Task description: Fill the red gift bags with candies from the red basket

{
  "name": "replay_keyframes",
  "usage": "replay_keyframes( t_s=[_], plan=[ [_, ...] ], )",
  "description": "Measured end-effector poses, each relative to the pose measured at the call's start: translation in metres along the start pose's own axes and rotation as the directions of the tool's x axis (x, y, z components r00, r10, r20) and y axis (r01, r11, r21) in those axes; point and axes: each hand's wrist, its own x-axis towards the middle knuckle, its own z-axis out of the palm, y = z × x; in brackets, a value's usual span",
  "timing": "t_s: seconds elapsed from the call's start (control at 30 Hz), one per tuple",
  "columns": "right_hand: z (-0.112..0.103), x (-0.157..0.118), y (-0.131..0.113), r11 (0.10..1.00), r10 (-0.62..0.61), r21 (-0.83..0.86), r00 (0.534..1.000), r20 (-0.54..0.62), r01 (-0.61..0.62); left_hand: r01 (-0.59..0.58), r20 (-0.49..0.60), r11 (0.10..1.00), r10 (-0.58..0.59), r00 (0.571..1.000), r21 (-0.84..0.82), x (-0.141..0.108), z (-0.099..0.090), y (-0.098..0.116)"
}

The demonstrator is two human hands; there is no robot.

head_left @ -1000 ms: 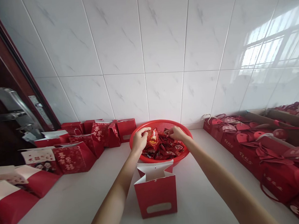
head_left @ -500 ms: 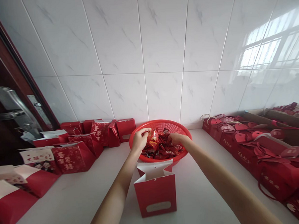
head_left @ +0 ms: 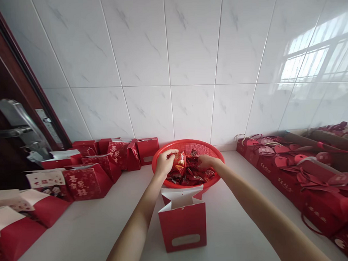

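Note:
A red plastic basket (head_left: 201, 143) with a mesh wall stands against the tiled wall, holding many small red-wrapped candies (head_left: 189, 177). Over its left side, my left hand (head_left: 165, 162) is closed on a shiny red and gold candy packet (head_left: 179, 159). My right hand (head_left: 206, 162) reaches among the candies at the basket's right; its fingertips are bent down into the pile, and what they pinch, if anything, is hidden. Between my forearms, in front of the basket, a red paper gift box (head_left: 183, 225) stands upright with its white-lined top open.
Several red paper boxes (head_left: 87, 183) stand in rows on the left of the white tabletop (head_left: 132, 238). Red gift boxes with ribbons and cord handles (head_left: 287, 180) line the right side. A dark door with a metal handle (head_left: 17, 130) is at the far left.
The whole view has shifted slightly. My left hand still grips the packet and my right hand stays among the candies, with little visible movement.

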Motion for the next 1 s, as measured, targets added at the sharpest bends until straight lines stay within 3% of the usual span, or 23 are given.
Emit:
replay_keyframes(
  t_s=[0.13, 0.37, 0.67, 0.87, 1.0],
  plan=[
    [0.000, -0.003, -0.003, 0.994, -0.053, 0.091, 0.997, -0.048, 0.057, 0.017, 0.006, 1.000, -0.017, 1.000, -0.020, 0.000, 0.001, 0.000],
    [-0.004, -0.005, -0.007, 0.974, -0.093, 0.215, 0.993, 0.070, 0.076, -0.013, 0.005, 0.999, 0.013, 1.000, -0.040, 0.002, 0.001, -0.003],
    [-0.004, -0.013, -0.016, 0.908, -0.091, 0.413, 0.996, 0.026, 0.072, -0.004, 0.033, 0.999, 0.005, 0.999, -0.045, 0.002, 0.001, -0.004],
    [-0.007, -0.015, -0.017, 0.900, -0.093, 0.429, 0.996, 0.008, 0.080, -0.009, 0.024, 0.998, 0.011, 1.000, -0.064, 0.002, 0.001, -0.004],
    [-0.007, -0.014, -0.016, 0.925, -0.095, 0.376, 0.992, 0.086, 0.056, -0.016, 0.036, 0.999, 0.018, 0.999, -0.043, 0.002, 0.001, -0.006]
  ],
)
